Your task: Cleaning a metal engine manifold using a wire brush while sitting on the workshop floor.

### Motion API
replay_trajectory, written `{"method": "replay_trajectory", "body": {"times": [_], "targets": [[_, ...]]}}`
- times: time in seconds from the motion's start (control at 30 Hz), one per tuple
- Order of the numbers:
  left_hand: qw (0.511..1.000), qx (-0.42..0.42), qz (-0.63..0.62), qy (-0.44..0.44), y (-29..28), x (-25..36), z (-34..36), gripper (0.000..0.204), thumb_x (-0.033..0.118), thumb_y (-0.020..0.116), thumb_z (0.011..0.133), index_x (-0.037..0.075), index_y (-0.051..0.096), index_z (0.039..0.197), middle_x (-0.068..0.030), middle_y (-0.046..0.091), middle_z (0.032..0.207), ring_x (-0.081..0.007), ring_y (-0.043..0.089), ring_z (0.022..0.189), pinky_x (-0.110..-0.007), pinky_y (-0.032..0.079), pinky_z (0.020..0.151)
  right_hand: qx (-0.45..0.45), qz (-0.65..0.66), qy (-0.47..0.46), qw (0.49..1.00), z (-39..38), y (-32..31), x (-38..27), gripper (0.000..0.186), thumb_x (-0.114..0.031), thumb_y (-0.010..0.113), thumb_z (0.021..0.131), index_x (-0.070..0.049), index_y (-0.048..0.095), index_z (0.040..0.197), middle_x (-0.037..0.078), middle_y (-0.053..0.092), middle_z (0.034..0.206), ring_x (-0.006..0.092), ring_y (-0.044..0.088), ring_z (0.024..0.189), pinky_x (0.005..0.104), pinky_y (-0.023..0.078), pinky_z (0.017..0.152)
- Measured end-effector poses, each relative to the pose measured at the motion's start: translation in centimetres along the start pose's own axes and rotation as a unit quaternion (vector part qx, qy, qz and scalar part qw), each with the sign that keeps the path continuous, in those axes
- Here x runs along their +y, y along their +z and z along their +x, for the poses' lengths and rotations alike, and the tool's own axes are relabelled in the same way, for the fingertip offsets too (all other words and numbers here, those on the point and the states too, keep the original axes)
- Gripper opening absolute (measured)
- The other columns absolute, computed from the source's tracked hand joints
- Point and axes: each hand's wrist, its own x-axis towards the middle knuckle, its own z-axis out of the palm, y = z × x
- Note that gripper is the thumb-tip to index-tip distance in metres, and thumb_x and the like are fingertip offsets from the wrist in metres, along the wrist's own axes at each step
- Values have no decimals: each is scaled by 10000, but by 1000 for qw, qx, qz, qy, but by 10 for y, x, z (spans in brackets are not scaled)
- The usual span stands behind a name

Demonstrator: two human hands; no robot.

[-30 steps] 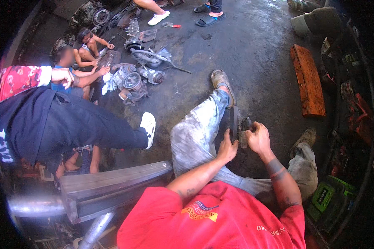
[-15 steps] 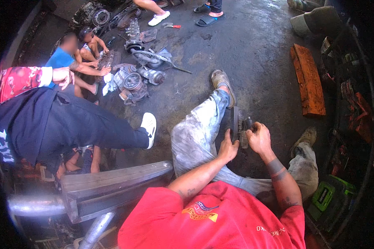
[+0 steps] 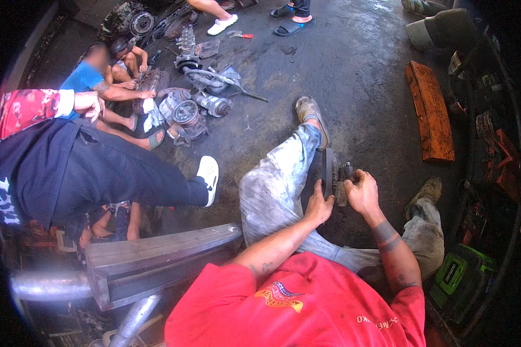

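Dark flat bar (image 3: 328, 165), slim and straight-edged, has its lower end in the left grip (image 3: 318, 207), whose thumb and fingers are drawn together on it, though the undersides of the fingers are hidden. Just right of the bar, between the two grips, is a greyish metal part (image 3: 341, 188), narrow and uneven, with a rounded dark piece near its top; its finer detail is too small to tell. The right grip (image 3: 362, 194) is curled tightly, knuckles bent, with its fingertips clamped on this part's right side.

Left of the grips, the person's knee bends in pale cloth trousers (image 3: 272, 179), creased and blotched with grey. Beyond the grips spreads a dark, smudged floor (image 3: 272, 63). Well to their upper left lie metal engine parts (image 3: 185, 113), round and ridged. To their upper right is a long orange block (image 3: 429, 113), its faces stained dark. Low to their right sits a green and black case (image 3: 460, 272). Toward the wearer, below the grips, is a soft red shirt (image 3: 324, 306).
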Motion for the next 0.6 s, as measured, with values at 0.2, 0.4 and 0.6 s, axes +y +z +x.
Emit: {"method": "replay_trajectory", "body": {"times": [0.2,0.4,0.6], "targets": [[999,-23,0,-39,-5,8,-2,732,208,592,842,-13,203,1421,-348,495,1234,-467,509,1140,-460,405,981,-10,-9,7,1000,0,-2,-1,351,-236,590,722,77,615,880,274,612,881,418,598,875,446,471,787],[999,-23,-7,-40,-5,9,-2,730,213,596,841,-4,206,1419,-350,500,1224,-472,512,1132,-464,408,974,22,16,-11,1000,0,4,4,316,-246,580,715,62,597,779,269,596,798,425,569,824,485,442,778],[1000,1,12,-8,0,3,-1,718,173,589,839,-27,190,1402,-377,530,1142,-481,544,1068,-475,437,934,11,15,-8,1000,0,2,3,332,-243,574,719,76,601,806,278,598,814,426,570,833,485,441,783]]}}
